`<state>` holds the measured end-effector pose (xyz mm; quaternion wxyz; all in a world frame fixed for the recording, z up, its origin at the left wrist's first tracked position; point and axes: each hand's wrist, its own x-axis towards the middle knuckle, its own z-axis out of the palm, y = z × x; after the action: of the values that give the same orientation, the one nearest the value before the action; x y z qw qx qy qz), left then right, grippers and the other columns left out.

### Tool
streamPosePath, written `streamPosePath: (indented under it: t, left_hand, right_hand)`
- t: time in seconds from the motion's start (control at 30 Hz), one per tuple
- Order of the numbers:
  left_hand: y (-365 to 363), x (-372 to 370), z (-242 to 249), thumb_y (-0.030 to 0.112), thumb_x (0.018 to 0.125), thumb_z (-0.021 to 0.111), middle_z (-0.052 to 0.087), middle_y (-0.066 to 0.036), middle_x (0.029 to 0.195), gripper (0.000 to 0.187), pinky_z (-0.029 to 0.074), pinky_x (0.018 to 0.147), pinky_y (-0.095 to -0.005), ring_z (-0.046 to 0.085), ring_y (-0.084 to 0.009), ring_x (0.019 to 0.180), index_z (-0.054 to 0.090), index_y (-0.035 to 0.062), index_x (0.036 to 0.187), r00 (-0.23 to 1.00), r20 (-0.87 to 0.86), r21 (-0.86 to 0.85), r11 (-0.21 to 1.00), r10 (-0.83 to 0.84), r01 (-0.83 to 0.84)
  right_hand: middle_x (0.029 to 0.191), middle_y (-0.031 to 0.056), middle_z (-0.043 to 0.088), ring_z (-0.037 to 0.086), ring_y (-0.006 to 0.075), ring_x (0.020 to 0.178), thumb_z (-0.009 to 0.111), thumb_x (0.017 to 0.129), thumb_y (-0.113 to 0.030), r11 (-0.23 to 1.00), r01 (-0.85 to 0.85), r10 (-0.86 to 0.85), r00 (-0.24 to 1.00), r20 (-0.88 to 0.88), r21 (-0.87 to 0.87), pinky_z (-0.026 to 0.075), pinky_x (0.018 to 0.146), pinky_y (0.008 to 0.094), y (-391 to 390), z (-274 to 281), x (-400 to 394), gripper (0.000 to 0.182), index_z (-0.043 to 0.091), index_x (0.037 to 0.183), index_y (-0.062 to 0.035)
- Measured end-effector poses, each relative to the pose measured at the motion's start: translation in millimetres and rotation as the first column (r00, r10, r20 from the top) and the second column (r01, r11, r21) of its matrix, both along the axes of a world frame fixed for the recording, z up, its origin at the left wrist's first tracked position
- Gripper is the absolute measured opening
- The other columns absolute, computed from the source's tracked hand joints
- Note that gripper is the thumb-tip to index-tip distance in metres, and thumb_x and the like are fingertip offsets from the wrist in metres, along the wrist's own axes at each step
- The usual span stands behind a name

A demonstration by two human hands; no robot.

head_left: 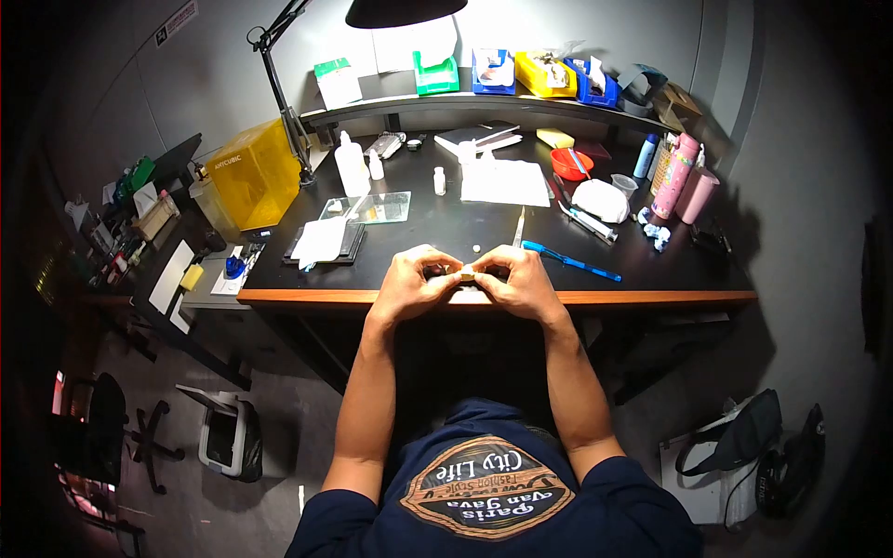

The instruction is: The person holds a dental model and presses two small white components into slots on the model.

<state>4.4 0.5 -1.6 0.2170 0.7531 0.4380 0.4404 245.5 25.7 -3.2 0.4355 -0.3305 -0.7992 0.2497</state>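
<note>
Over the front edge of the black desk (437, 232), my left hand (418, 282) and my right hand (514, 279) meet at the fingertips. Between them they pinch a small pale piece (467, 274), mostly covered by the fingers, so its kind cannot be made out. Just beyond the fingers lies a tiny whitish bit (476, 248). A slim pointed tool (520, 228) rests on the desk past my right hand. To the right of that hand is a blue pen-like tool (572, 261).
White paper (507, 182), a white bottle (353, 166), a red bowl (571, 165) and a pink bottle (676, 177) stand or lie farther back. A glass plate (383, 207) is at left. Above hangs a lamp (405, 11); parts bins (547, 74) line the shelf.
</note>
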Motion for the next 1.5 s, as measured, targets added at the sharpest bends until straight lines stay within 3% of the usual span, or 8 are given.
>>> streamPosePath:
  t: [0.83,0.93,1.03,1.13,1.23,1.5]
  left_hand:
    - [-1.8,0.7,2.4,0.021,0.091,0.092,0.080,-0.010,0.099,0.026,0.060,0.080,-0.0323,0.074,-0.0161,0.089,0.085,0.0043,0.110,1.000,-0.002,-0.006,1.000,0.000,0.000]
    - [3.1,-0.8,-5.1,0.023,0.092,0.092,0.080,-0.010,0.101,0.030,0.061,0.080,-0.0317,0.074,-0.0145,0.089,0.084,0.0031,0.113,1.000,0.000,0.010,1.000,0.015,-0.015]
    - [1.4,-0.1,-2.8,0.025,0.092,0.092,0.081,-0.010,0.102,0.036,0.061,0.081,-0.0307,0.074,-0.0135,0.089,0.083,0.0013,0.117,0.999,0.034,-0.035,0.999,0.005,-0.004]
    - [3.5,-2.2,-3.7,0.027,0.091,0.093,0.080,-0.010,0.102,0.039,0.061,0.081,-0.0304,0.074,-0.0136,0.089,0.082,0.0014,0.118,0.999,-0.051,-0.018,1.000,0.014,-0.015]
    - [3.8,-1.5,-5.8,0.028,0.091,0.093,0.080,-0.010,0.100,0.038,0.061,0.080,-0.0310,0.074,-0.0140,0.088,0.083,0.0029,0.118,1.000,0.006,-0.002,1.000,0.016,-0.016]
    - [1.2,-0.7,-1.3,0.029,0.090,0.093,0.080,-0.010,0.100,0.036,0.060,0.082,-0.0313,0.073,-0.0145,0.089,0.084,0.0041,0.115,1.000,-0.006,0.004,1.000,0.023,-0.023]
  right_hand:
    - [0.099,0.0185,0.081,0.080,0.0299,0.090,0.083,0.090,-0.017,1.000,0.010,-0.010,1.000,0.013,0.013,0.062,0.083,0.0386,0.5,-0.2,0.6,0.021,0.084,0.104,-0.0014]
    - [0.100,0.0183,0.081,0.080,0.0288,0.090,0.084,0.091,-0.018,1.000,-0.006,0.004,0.997,-0.078,-0.028,0.063,0.084,0.0377,-0.9,-0.2,-2.6,0.023,0.084,0.106,-0.0006]
    - [0.102,0.0172,0.082,0.081,0.0249,0.091,0.082,0.093,-0.012,0.999,0.009,-0.008,1.000,-0.024,0.034,0.063,0.085,0.0352,-2.6,1.7,-1.6,0.022,0.082,0.110,0.0023]
    - [0.102,0.0173,0.081,0.081,0.0245,0.091,0.082,0.093,-0.012,0.999,-0.011,0.010,0.999,0.035,0.033,0.063,0.083,0.0348,-0.4,1.3,0.8,0.024,0.082,0.112,0.0021]
    - [0.102,0.0187,0.082,0.081,0.0286,0.093,0.085,0.091,-0.018,1.000,0.006,-0.006,1.000,0.000,0.022,0.063,0.085,0.0374,0.5,-1.2,0.6,0.026,0.083,0.110,-0.0005]
    - [0.101,0.0189,0.082,0.081,0.0290,0.093,0.084,0.090,-0.016,1.000,0.005,-0.005,1.000,-0.016,0.008,0.063,0.085,0.0383,-0.1,-1.1,-0.6,0.023,0.084,0.108,-0.0006]
